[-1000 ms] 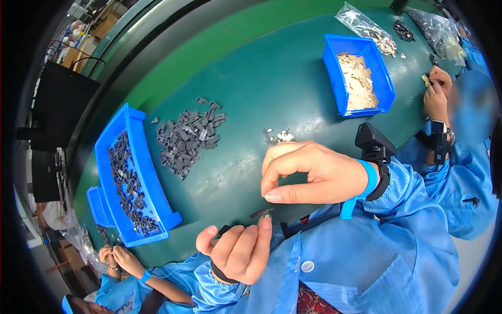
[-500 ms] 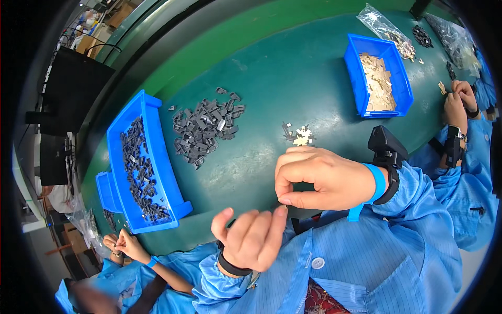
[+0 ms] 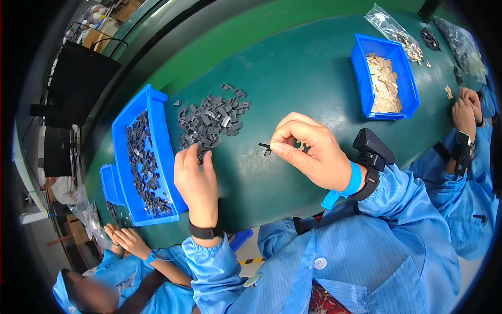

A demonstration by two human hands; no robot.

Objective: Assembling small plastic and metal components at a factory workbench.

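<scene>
My right hand pinches a small dark plastic part between thumb and forefinger, just above the green table. My left hand reaches forward, palm down, with its fingertips on the near edge of a loose pile of grey plastic parts. What lies under its fingers is hidden. A few small pale pieces sit on the table behind my right hand's fingers.
A blue bin of dark parts stands left of the pile. A second blue bin with tan pieces is at the far right, with clear bags beyond. One person's hands work at the right, another person's hands at the lower left.
My left hand has moved from near my chest forward to the grey pile. My right hand now holds a small dark part out over the table.
</scene>
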